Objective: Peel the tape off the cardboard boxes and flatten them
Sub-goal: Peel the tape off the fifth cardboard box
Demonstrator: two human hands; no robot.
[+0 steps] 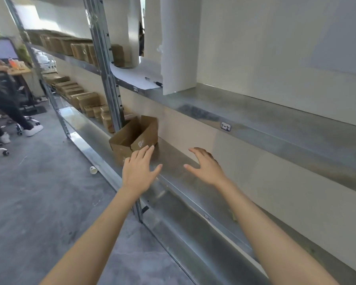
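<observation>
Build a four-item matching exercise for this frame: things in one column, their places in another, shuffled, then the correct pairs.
Things:
1. open cardboard box
2. paper cup
3. pen
4. right hand

Places:
A. on white paper, upper shelf
B. on the floor by the rack
C. spread open above the bare lower shelf
D. on the lower shelf, at the left hand's fingertips

Pairs: 1-D, 2-B, 3-A, 4-C
</observation>
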